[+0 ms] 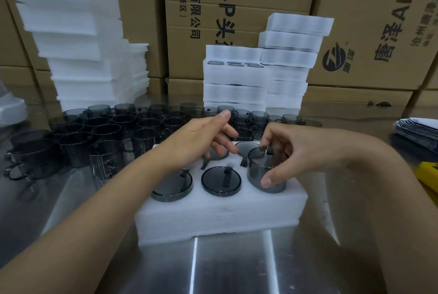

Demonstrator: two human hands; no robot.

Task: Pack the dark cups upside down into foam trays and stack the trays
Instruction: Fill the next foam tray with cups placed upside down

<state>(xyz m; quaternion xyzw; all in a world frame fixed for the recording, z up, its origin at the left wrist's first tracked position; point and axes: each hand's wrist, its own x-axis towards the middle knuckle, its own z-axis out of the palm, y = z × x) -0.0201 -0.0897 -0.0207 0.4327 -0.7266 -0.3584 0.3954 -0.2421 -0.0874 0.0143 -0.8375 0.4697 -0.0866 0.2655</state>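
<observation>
Back-row cup (pixel 216 156) mostly out of sight behind the left hand (pixel 199 142)

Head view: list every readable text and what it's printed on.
"科技有限公司": centre cardboard box, turned sideways.
"开发区(西区)": same box, smaller print.
".0-P头": same box, large print, cut off.
"唐泽AHA": right cardboard box, sideways, cut by the frame edge, beside a round logo.
Small column further right on that box: too blurred to read.
Yellow item, paper stack: nothing legible.
</observation>
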